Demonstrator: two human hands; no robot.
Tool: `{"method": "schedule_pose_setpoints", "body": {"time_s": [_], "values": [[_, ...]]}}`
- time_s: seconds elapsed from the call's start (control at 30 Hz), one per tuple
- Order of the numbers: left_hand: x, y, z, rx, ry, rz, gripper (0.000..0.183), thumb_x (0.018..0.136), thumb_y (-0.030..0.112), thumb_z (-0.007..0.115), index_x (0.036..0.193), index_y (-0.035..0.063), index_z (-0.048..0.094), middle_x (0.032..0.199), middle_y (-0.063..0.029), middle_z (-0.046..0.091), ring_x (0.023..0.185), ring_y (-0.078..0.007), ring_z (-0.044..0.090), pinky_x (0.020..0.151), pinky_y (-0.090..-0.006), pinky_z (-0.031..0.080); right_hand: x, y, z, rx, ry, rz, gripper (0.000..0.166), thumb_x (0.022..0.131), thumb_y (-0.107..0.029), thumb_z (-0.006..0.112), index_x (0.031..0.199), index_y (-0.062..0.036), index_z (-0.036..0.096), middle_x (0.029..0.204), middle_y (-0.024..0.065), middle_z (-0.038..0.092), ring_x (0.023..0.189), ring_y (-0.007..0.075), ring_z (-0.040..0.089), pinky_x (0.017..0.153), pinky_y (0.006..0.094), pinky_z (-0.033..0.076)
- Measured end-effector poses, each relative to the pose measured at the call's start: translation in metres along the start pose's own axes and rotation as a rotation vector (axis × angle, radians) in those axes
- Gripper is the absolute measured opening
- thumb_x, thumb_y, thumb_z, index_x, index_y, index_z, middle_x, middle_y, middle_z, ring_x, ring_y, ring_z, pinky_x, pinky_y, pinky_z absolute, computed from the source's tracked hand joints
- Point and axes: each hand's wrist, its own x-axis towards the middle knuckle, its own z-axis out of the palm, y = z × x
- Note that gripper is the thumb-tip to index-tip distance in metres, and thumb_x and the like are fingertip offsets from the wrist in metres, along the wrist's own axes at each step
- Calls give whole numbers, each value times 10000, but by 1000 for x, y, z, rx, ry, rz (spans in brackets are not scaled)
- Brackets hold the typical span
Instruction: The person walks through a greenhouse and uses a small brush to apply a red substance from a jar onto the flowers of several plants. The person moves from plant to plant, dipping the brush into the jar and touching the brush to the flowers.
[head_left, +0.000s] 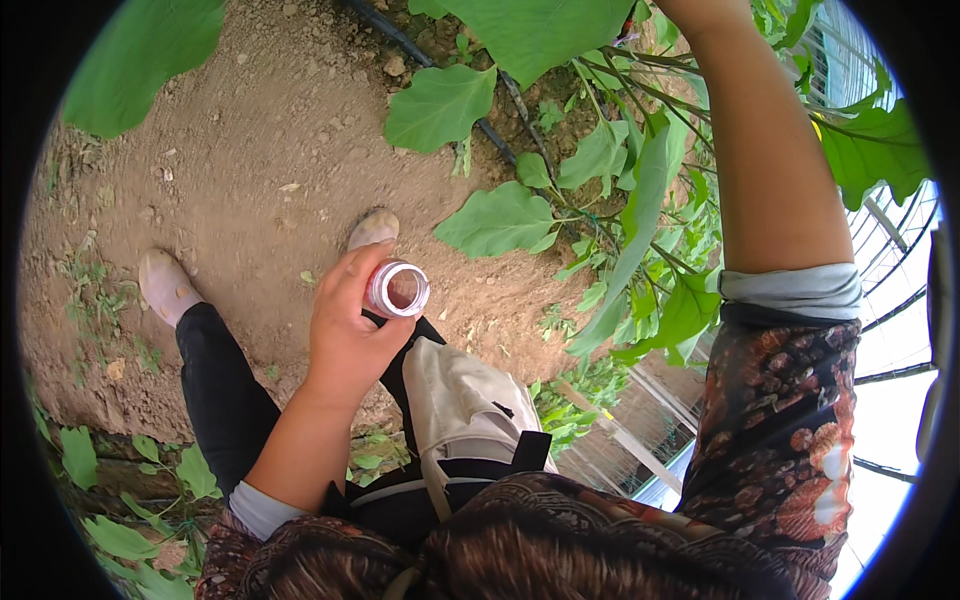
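Note:
My left hand (346, 319) grips a small open jar (384, 289) by its side, fingers and thumb wrapped around it. The jar has a pale rim and a reddish tint to its wall; its mouth faces up, and I cannot tell what is inside. My right forearm (765, 150) reaches up among the leaves of a tall plant that looks like eggplant (499, 217). The right hand itself lies beyond the top edge of the view. Near that wrist, stems and a bit of purple, perhaps a flower, show between large green leaves.
Dry bare soil (247, 150) lies underfoot, with my two light clogs (166, 281) on it. A black irrigation hose (397, 37) runs beneath the plants. At my waist hangs a cream cloth bag (469, 397). More plants (124, 536) grow lower left; greenhouse framing (892, 375) curves at right.

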Motion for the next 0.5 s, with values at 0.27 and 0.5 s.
{"method": "schedule_pose_setpoints", "body": {"time_s": [0.27, 0.5], "values": [[-3, 4, -9, -19, 46, -27, 661, 630, -4, 781, 1238, 12, 523, 1143, -133, 601, 1080, -267, 576, 949, -361, 441, -9, -23, -18, -16, 13, -76, 244, 890, -208, 518, 1003, 2, 569, 978, 261, 643, 958, 431, 605, 818, 489, 474], [-5, 2, -12, -7, 51, -52, 652, 638, 0, 771, 1242, 25, 525, 1157, -122, 591, 1093, -260, 559, 960, -354, 431, -2, -13, -10, -15, 12, -56, 244, 875, -195, 534, 1036, -17, 575, 989, 256, 643, 955, 424, 608, 812, 489, 477]]}}
